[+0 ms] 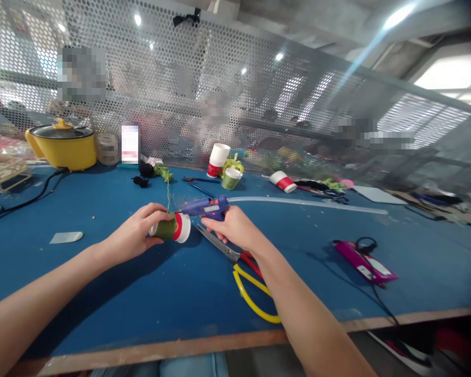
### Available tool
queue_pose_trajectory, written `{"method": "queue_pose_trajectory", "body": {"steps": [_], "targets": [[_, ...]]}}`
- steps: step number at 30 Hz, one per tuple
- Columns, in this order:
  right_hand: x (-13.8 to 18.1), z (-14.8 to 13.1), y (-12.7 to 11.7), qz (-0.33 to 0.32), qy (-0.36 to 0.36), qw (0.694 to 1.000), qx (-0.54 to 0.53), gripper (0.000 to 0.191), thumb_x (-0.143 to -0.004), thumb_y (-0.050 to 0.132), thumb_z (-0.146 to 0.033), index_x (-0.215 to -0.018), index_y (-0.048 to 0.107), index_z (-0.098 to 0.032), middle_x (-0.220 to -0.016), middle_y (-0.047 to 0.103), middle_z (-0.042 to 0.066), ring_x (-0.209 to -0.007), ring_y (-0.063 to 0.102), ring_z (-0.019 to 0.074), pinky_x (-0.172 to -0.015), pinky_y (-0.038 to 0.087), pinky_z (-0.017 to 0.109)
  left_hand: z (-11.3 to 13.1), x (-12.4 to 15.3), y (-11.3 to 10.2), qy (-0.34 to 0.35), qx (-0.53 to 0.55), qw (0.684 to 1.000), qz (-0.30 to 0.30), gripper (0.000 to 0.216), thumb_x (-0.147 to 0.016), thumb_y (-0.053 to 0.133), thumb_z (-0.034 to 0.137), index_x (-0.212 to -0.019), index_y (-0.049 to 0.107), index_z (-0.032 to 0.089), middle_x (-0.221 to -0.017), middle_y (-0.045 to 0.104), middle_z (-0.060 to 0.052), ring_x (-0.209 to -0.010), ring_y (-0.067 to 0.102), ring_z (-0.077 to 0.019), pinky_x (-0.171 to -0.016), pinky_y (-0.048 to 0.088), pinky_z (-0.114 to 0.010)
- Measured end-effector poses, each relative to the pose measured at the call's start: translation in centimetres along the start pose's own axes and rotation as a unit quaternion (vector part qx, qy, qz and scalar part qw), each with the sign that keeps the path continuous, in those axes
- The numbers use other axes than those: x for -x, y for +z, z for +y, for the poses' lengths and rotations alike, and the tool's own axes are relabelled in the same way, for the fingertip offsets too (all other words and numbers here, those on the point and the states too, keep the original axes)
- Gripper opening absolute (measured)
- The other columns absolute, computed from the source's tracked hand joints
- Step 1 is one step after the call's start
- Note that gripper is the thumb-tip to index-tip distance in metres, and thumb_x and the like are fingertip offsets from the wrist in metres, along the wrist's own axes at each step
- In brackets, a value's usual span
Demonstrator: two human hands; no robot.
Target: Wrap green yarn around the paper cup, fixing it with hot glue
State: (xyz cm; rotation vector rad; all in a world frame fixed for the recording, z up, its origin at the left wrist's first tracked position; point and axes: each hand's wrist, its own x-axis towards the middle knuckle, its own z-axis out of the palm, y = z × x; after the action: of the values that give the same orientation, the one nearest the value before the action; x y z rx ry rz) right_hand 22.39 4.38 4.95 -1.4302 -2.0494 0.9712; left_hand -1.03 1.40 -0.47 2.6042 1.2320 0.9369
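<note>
The left hand (140, 228) grasped the cup (179, 227), left of the scissors (231, 254); the right hand (236, 228) gripped the glue gun (204, 207), its tip near the yarn (166, 229). Gluing seemed underway; the next move called for a steady cup.

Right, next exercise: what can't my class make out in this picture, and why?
All in the head view:
Glue gun: grip hidden by the right hand; tip contact with the cup too small to tell.
Cup: part of its side, under the left hand.
Scissors: part of the handles, behind the right forearm.
Screen: its content, pixelated.
People: blurred behind the perforated panel.
</note>
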Motion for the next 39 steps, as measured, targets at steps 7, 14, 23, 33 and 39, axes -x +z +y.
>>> {"method": "queue_pose_trajectory", "body": {"steps": [7,14,23,33,39], "targets": [[0.0,-0.2,0.1,0.002,0.004,1.000,0.008,0.020,-0.071,0.057,-0.029,-0.058,0.053,-0.015,-0.039,0.047,-0.003,-0.035,0.042,0.0070,-0.038,0.036,0.019,0.1,0.0,0.0,0.011,-0.006,1.000,-0.001,0.038,-0.073,0.059,0.012,-0.108,0.047,0.019,-0.114,0.047,-0.011,-0.104,0.050,-0.0250,-0.086,0.046,-0.040],[-0.1,-0.1,0.3,0.006,0.008,1.000,0.000,0.019,-0.070,0.057,-0.028,-0.057,0.053,-0.015,-0.042,0.049,-0.003,-0.034,0.043,0.0065,-0.036,0.036,0.019,0.1,0.0,0.0,0.017,-0.012,1.000,-0.011,0.041,-0.072,0.058,0.009,-0.109,0.046,0.023,-0.115,0.047,-0.009,-0.105,0.050,-0.0247,-0.087,0.046,-0.042],[-0.7,0.9,0.0,-0.005,-0.008,0.994,-0.106,0.020,-0.072,0.057,-0.032,-0.064,0.054,-0.013,-0.039,0.044,-0.006,-0.035,0.039,0.0052,-0.039,0.033,0.019,-0.5,0.0,0.0,-0.037,0.018,0.999,0.000,0.041,-0.072,0.061,0.018,-0.109,0.046,0.023,-0.112,0.047,-0.007,-0.105,0.051,-0.0237,-0.088,0.046,-0.041],[-3.6,3.9,-0.5,0.124,0.050,0.991,-0.019,0.018,-0.080,0.050,-0.028,-0.070,0.054,-0.013,-0.066,0.061,0.004,-0.054,0.054,0.0081,-0.048,0.041,0.018,-0.7,0.0,0.0,-0.053,0.095,0.994,0.018,0.037,-0.075,0.061,0.025,-0.109,0.048,0.022,-0.109,0.049,-0.007,-0.102,0.051,-0.0223,-0.087,0.046,-0.040],[-5.3,6.2,0.3,0.118,0.089,0.984,0.100,0.026,-0.079,0.049,-0.035,-0.066,0.055,-0.014,-0.050,0.055,0.001,-0.041,0.050,0.0094,-0.043,0.038,0.019,-0.4,0.0,0.1,-0.055,0.119,0.991,0.020,0.038,-0.074,0.062,0.025,-0.109,0.049,0.022,-0.109,0.050,-0.007,-0.101,0.052,-0.0225,-0.087,0.046,-0.041]]}}
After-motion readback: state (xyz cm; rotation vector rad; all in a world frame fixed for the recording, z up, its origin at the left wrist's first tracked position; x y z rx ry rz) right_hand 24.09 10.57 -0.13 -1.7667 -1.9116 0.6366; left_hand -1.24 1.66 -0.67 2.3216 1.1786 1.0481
